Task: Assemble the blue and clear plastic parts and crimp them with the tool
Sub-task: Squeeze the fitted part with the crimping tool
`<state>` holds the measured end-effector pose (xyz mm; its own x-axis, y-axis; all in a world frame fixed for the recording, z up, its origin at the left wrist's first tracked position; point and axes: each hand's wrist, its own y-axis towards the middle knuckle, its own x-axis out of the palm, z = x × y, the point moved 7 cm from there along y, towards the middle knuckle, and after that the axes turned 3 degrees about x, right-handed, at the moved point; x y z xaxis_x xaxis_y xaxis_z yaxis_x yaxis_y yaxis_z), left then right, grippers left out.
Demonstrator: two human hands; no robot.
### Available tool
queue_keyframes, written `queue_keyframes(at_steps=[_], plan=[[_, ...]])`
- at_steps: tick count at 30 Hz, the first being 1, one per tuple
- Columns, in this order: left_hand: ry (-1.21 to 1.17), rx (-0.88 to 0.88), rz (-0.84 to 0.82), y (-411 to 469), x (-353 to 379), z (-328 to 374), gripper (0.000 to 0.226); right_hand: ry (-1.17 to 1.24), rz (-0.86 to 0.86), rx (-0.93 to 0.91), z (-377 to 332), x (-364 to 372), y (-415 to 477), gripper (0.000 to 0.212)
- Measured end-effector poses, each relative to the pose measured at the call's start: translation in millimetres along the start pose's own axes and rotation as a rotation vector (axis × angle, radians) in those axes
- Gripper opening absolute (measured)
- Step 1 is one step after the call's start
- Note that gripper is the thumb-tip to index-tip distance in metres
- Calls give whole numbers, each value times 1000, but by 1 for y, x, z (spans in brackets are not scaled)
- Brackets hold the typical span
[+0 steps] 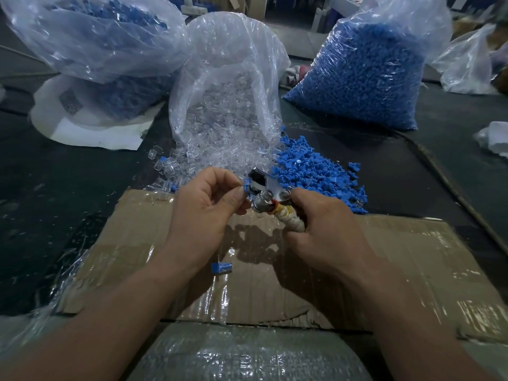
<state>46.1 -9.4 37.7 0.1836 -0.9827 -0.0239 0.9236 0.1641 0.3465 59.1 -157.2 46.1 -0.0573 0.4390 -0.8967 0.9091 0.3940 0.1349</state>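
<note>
Your left hand (209,199) pinches the blue part (245,188) at the head of the tool (264,191), whose taped handles your right hand (324,229) grips, and your fingertips (238,196) sit so near the jaws that a squeeze risks nipping them or crimping the part crooked.

Shiny metal tool (264,188), matt blue plastic parts (316,171), glossy clear bag (228,78), taped rough cardboard (398,257).

Crimp tool (265,196) — metal head, tape-wrapped handle, tilted up-left, blue part (245,188) at its head, loose blue parts (310,171) heaped behind, clear parts (209,152) spilled beside them.
</note>
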Motion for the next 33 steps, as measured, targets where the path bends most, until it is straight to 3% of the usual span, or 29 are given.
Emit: queue_keyframes(at_steps=[4, 7, 12, 16, 19, 24, 26, 30, 33], plan=[[15, -34, 27, 2, -7, -1, 21, 10, -5, 36, 11, -5, 2, 17], [11, -175, -19, 8, -17, -9, 17, -46, -71, 72, 23, -8, 2, 23], [7, -378, -353, 4, -8, -16, 10, -105, -198, 134, 36, -8, 0, 29], [106, -401, -658, -7, 4, -16, 14, -155, -262, 130, 39, -6, -1, 41], [186, -362, -774, -12, 10, -18, 15, -158, -282, 131, 40, -6, -2, 57], [271, -391, -880, -20, 13, -21, 11, -148, -331, 95, 35, -2, -4, 62], [264, -364, -779, -13, 9, -18, 9, -158, -354, 86, 35, 0, -5, 63], [425, -172, -213, 12, -18, -17, 11, -179, -373, 80, 35, 4, -4, 66], [774, 36, -139, 15, -10, -15, 30, -204, -395, 78, 33, 9, -4, 70]])
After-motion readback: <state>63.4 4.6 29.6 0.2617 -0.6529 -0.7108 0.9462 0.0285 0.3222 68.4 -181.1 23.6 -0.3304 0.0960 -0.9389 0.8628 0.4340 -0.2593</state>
